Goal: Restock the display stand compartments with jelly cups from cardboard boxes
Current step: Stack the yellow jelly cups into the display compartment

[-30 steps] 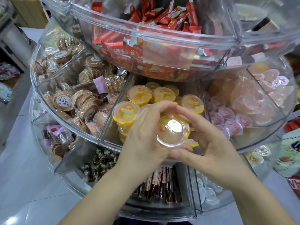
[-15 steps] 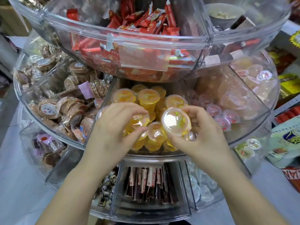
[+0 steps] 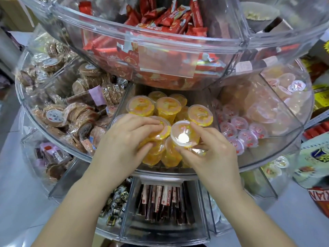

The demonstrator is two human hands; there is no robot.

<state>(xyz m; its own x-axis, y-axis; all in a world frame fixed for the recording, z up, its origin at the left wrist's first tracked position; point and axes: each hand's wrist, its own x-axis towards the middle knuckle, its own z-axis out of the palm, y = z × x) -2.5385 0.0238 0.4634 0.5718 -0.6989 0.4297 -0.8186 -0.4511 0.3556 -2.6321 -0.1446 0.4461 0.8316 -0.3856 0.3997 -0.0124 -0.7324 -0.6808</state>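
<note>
Head | left hand (image 3: 124, 139) fingers grip jelly cup (image 3: 160, 130) | right hand (image 3: 211, 154) pinches another; labels unreadable

A yellow jelly cup (image 3: 185, 134) is pinched by the right hand (image 3: 211, 154) above the display stand's (image 3: 160, 172) middle compartment; neighbouring cups (image 3: 158, 131) are gripped by the left hand (image 3: 124, 139).

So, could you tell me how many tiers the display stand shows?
3: top tier with red packets, middle tier with yellow jelly cups, bottom tier beneath; more may be hidden above.
</note>
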